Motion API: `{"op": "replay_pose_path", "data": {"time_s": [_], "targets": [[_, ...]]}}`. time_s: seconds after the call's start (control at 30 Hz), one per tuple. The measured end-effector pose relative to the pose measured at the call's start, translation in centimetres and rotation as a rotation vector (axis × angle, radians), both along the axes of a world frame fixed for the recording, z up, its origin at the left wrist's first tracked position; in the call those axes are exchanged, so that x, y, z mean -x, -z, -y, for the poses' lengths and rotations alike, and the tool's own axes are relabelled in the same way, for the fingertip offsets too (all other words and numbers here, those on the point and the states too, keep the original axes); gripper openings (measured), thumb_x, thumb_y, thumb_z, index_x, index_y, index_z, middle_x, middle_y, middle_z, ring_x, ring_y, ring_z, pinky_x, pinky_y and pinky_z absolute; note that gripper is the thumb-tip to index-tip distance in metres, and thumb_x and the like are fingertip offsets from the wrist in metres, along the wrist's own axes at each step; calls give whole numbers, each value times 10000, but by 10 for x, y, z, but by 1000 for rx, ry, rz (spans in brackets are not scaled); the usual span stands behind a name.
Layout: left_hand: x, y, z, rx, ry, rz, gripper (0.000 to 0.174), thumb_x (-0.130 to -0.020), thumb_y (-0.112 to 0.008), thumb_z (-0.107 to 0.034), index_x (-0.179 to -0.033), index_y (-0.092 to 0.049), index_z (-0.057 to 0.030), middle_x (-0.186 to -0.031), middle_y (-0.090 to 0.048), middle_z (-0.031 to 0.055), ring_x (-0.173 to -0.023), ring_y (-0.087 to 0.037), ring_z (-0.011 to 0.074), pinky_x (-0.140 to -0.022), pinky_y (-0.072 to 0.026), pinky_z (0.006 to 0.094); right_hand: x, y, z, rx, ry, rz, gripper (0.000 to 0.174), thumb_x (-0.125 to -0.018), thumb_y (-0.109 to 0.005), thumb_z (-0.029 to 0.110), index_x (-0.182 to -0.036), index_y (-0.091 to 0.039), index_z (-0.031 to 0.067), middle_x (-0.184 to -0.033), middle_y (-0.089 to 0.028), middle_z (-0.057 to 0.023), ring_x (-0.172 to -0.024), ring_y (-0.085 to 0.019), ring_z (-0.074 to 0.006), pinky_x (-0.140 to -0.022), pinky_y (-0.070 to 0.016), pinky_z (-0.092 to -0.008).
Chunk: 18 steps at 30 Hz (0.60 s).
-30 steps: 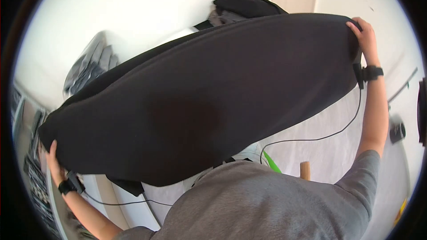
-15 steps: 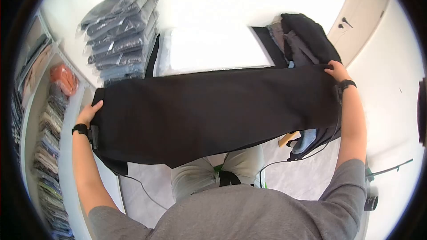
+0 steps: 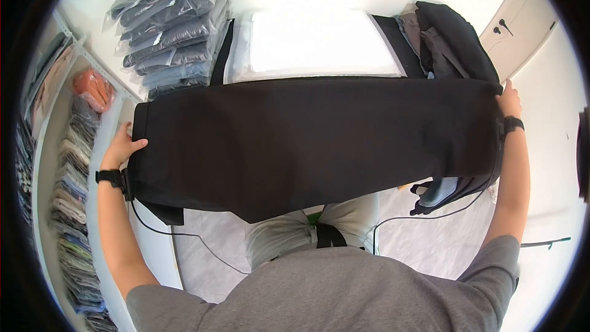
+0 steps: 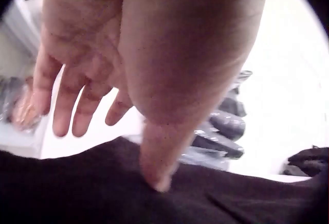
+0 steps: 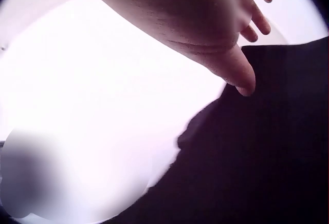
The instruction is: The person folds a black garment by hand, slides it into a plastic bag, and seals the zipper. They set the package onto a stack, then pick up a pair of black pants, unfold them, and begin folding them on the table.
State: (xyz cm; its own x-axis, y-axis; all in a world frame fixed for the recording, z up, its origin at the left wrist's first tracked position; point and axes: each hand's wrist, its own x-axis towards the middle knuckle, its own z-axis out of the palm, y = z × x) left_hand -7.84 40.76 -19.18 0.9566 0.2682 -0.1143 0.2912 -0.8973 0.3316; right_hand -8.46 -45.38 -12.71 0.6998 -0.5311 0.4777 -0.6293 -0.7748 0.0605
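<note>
Black trousers point(image 3: 295, 141), folded lengthwise, stretch across the near side of the table in the head view, waistband at the left. At that waistband end my left hand point(image 3: 125, 147) has its thumb on the cloth. The left wrist view shows that hand's fingers point(image 4: 62, 111) straight and spread behind the edge. My right hand point(image 3: 509, 101) is at the opposite leg end, thumb resting on the corner. In the right wrist view its fingers point(image 5: 259, 15) extend past the edge of the cloth.
Behind the trousers lies a stack of clear plastic bags point(image 3: 319, 43). Bagged folded garments point(image 3: 172, 31) are piled at the back left, loose dark clothes point(image 3: 455, 43) at the back right. Shelves of folded clothes point(image 3: 74, 209) line the left. Cables point(image 3: 203, 243) run from both wrists.
The trousers, held up in the air a second ago, have come down across the table's near side. My right hand has shifted outward to the right. Both hands' fingers now extend past the cloth's ends.
</note>
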Motion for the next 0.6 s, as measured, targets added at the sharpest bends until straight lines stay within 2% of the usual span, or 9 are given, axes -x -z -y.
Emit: {"op": "replay_pose_path", "data": {"time_s": [0.03,0.1,0.13,0.17,0.23,0.3,0.37,0.47,0.6], "targets": [[3,-3,8,-1,2,3,570,-786,-722,-187,-1249,-471,31,-1137,-588,173,-1057,-574,250,-901,-449,350,4,-1,-12,23,-112,-18,501,-765,-692,179,-1221,-507,82,-1117,-598,-188,-1067,-558,-365,-880,-475,-422],[22,-2,31,-243,339,566,477,-792,-672,-86,-1227,-500,6,-1135,-575,173,-1074,-554,297,-938,-422,359,18,6,-44,35,-501,-14,494,-768,-677,151,-1233,-519,98,-1198,-566,-171,-1091,-550,-361,-903,-465,-428],[42,-14,67,-145,455,608,382,-797,-616,-17,-1172,-545,-10,-1148,-574,156,-1110,-526,327,-974,-399,371,31,13,-66,19,-770,10,489,-770,-668,142,-1236,-524,106,-1233,-549,-159,-1093,-549,-362,-912,-460,-431],[63,-18,101,-23,502,591,341,-787,-616,-8,-1125,-573,-12,-1155,-574,154,-1136,-516,325,-983,-397,383,46,17,-103,-23,-811,-56,478,-776,-661,151,-1234,-530,110,-1261,-533,-144,-1115,-536,-353,-931,-443,-435],[91,-6,149,42,732,506,407,-691,-681,-35,-1091,-602,-29,-1182,-572,144,-1186,-491,330,-1012,-374,414,78,27,-165,-36,-802,-149,459,-790,-650,183,-1230,-538,118,-1291,-517,-124,-1166,-503,-330,-970,-399,-458],[115,14,190,-9,901,382,609,-595,-781,-220,-1149,-582,-63,-1276,-521,141,-1245,-429,350,-1050,-305,485,94,55,-187,-50,-712,-225,451,-817,-634,259,-1242,-533,146,-1310,-505,-115,-1251,-436,-297,-1008,-325,-537],[137,36,226,-59,880,324,828,-546,-824,-302,-1274,-493,-87,-1421,-354,177,-1321,-312,376,-1069,-230,546,97,92,-185,-50,-612,-226,494,-854,-594,353,-1309,-481,196,-1352,-465,-118,-1280,-400,-312,-1016,-295,-584],[152,71,258,-163,720,423,836,-549,-820,-252,-1294,-475,-91,-1428,-349,174,-1328,-301,382,-1069,-216,544,90,135,-168,-78,-556,-236,515,-910,-474,466,-1368,-427,235,-1437,-372,-102,-1350,-298,-307,-1061,-193,-597],[144,94,247,-239,692,460,841,-567,-795,-161,-1330,-446,-111,-1465,-298,150,-1351,-253,397,-1076,-204,539,89,143,-161,-156,-599,-208,531,-921,-446,491,-1391,-394,248,-1471,-323,-100,-1382,-239,-310,-1082,-145,-593]]}}
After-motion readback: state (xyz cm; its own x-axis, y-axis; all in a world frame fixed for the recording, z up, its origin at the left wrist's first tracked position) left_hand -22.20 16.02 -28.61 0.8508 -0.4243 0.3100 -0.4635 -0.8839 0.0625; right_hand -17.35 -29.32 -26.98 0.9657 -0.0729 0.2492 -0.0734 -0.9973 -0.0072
